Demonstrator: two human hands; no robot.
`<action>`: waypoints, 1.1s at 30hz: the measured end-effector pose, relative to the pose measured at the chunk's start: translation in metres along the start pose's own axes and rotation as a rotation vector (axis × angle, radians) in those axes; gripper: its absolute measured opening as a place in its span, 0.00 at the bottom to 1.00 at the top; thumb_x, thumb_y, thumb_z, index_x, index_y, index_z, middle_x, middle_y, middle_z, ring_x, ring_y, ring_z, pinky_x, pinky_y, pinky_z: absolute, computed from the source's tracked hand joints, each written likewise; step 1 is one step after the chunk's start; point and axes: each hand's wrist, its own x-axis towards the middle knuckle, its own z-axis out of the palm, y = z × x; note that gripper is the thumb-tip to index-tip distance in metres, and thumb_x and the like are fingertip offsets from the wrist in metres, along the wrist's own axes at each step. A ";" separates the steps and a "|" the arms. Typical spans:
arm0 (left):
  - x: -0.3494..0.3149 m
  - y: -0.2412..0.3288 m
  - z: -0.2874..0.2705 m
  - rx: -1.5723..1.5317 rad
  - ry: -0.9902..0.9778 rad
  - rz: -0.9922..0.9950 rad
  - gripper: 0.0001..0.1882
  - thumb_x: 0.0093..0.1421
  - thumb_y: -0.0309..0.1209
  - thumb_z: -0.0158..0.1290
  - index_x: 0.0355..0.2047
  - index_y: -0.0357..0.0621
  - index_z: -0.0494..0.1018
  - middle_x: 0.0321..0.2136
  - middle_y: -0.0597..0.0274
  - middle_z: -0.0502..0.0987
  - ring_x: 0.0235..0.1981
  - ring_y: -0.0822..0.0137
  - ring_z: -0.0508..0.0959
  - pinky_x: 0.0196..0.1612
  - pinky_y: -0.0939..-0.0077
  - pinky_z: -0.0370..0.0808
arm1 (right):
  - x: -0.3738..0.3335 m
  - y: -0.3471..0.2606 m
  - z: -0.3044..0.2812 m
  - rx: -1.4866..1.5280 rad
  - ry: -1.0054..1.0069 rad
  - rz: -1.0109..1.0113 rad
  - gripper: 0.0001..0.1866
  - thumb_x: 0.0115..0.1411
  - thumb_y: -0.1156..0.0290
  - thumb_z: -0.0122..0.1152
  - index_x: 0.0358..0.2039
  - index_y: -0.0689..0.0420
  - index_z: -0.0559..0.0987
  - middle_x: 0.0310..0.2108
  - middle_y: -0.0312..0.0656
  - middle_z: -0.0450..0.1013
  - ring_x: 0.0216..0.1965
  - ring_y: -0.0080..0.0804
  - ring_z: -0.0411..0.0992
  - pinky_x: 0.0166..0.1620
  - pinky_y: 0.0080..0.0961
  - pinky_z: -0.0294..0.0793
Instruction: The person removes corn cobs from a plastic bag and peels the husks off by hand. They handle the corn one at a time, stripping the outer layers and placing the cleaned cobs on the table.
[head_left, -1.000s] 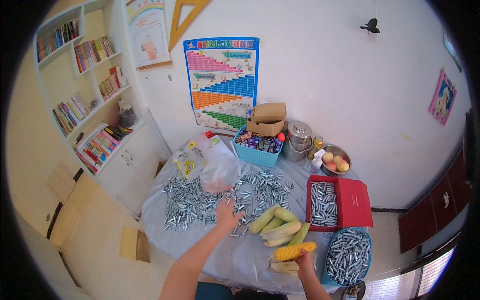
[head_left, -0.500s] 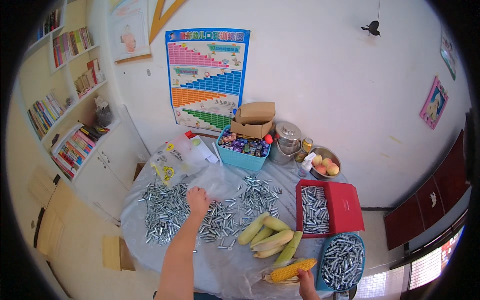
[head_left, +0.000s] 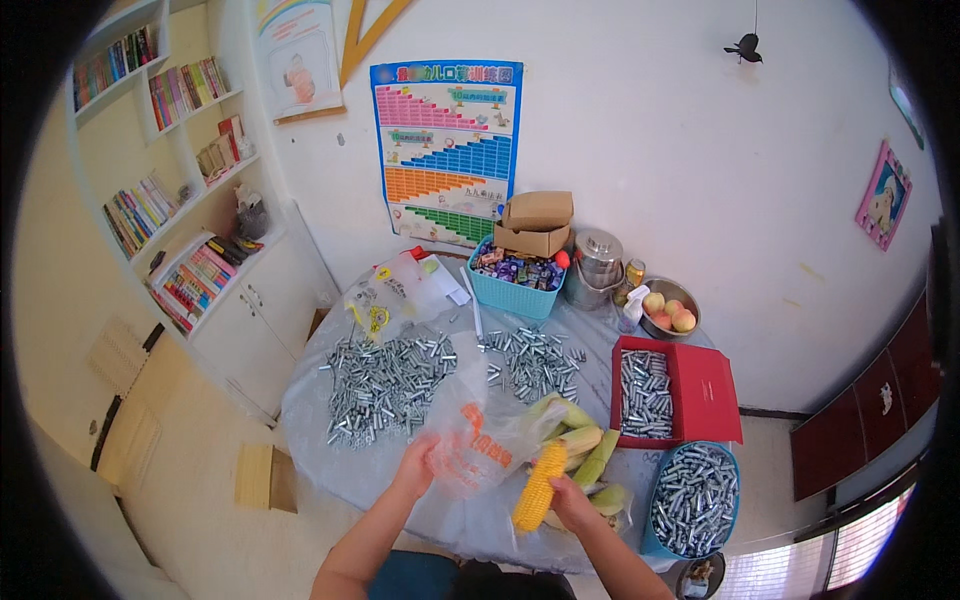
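Observation:
My left hand (head_left: 416,466) is closed on the edge of a clear plastic bag (head_left: 470,440) with red print, lifted over the table. In my right hand (head_left: 573,504), a peeled yellow corn cob (head_left: 539,490) is gripped near its side and held tilted beside the bag. Several ears of corn in pale green husks (head_left: 596,458) lie behind the cob, partly covered by the bag. Farther back, small silver metal anchor bolts (head_left: 385,385) are spread in a big heap, with a smaller pile (head_left: 540,362) to its right.
At the right, a red box (head_left: 708,390) and a blue basket (head_left: 655,515) hold more metal pieces. Along the wall stand a light-blue basket of small packets (head_left: 515,298), a steel pot (head_left: 597,262), a spray bottle (head_left: 633,308) and a bowl of peaches (head_left: 690,290).
My left hand has drawn the clear bag from over the heap toward me, beside the corn. My right hand has raised the cob and turned it more upright. The view has shifted left.

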 end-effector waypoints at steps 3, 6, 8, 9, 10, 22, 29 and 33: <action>-0.022 -0.032 -0.005 0.112 0.027 0.000 0.14 0.55 0.31 0.47 0.41 0.39 0.69 0.38 0.59 0.74 0.39 0.67 0.74 0.43 0.71 0.70 | -0.001 0.010 0.015 -0.048 -0.083 0.106 0.22 0.58 0.65 0.48 0.50 0.63 0.64 0.45 0.40 0.67 0.46 0.30 0.66 0.52 0.28 0.62; -0.043 -0.059 0.000 0.074 -0.044 -0.042 0.13 0.55 0.31 0.47 0.39 0.39 0.69 0.37 0.59 0.74 0.38 0.67 0.74 0.41 0.70 0.71 | -0.001 0.024 0.017 -0.076 -0.110 0.147 0.21 0.58 0.66 0.49 0.49 0.64 0.66 0.44 0.40 0.68 0.46 0.29 0.66 0.52 0.26 0.62; -0.039 -0.057 -0.025 0.040 -0.075 0.020 0.11 0.55 0.32 0.47 0.37 0.41 0.70 0.34 0.60 0.74 0.36 0.66 0.75 0.39 0.69 0.73 | -0.008 0.021 0.022 -0.112 -0.100 0.123 0.19 0.58 0.67 0.49 0.47 0.65 0.68 0.43 0.40 0.69 0.46 0.28 0.66 0.52 0.25 0.62; -0.039 -0.053 -0.036 0.023 -0.092 0.051 0.11 0.55 0.32 0.48 0.36 0.42 0.70 0.32 0.60 0.75 0.35 0.66 0.75 0.38 0.69 0.74 | -0.009 0.019 0.017 -0.125 -0.082 0.075 0.19 0.57 0.67 0.49 0.47 0.65 0.68 0.43 0.39 0.69 0.46 0.28 0.66 0.52 0.25 0.62; -0.047 -0.038 -0.029 0.047 -0.030 0.098 0.11 0.54 0.31 0.49 0.37 0.42 0.70 0.32 0.60 0.74 0.35 0.66 0.75 0.38 0.69 0.74 | -0.009 0.018 0.005 -0.134 -0.060 0.028 0.19 0.57 0.68 0.49 0.46 0.65 0.68 0.43 0.39 0.69 0.45 0.28 0.66 0.51 0.24 0.62; -0.092 -0.020 -0.078 0.330 0.571 0.358 0.24 0.51 0.26 0.55 0.46 0.35 0.58 0.39 0.54 0.69 0.40 0.64 0.72 0.40 0.69 0.72 | -0.019 0.007 -0.002 -0.315 0.081 -0.070 0.18 0.56 0.66 0.51 0.45 0.61 0.70 0.39 0.36 0.70 0.39 0.25 0.67 0.44 0.21 0.65; -0.082 -0.092 -0.161 0.431 0.905 0.260 0.26 0.56 0.35 0.50 0.48 0.32 0.54 0.39 0.52 0.68 0.37 0.63 0.71 0.35 0.71 0.72 | -0.008 0.018 0.007 -0.528 0.233 -0.009 0.17 0.54 0.60 0.55 0.41 0.58 0.74 0.33 0.33 0.71 0.31 0.20 0.66 0.33 0.17 0.63; -0.081 -0.105 -0.119 0.403 0.950 0.307 0.26 0.59 0.37 0.47 0.49 0.30 0.53 0.40 0.47 0.67 0.38 0.60 0.71 0.38 0.69 0.70 | 0.010 0.028 0.024 -0.656 0.054 0.118 0.18 0.54 0.59 0.55 0.39 0.59 0.75 0.32 0.33 0.72 0.31 0.21 0.66 0.33 0.18 0.64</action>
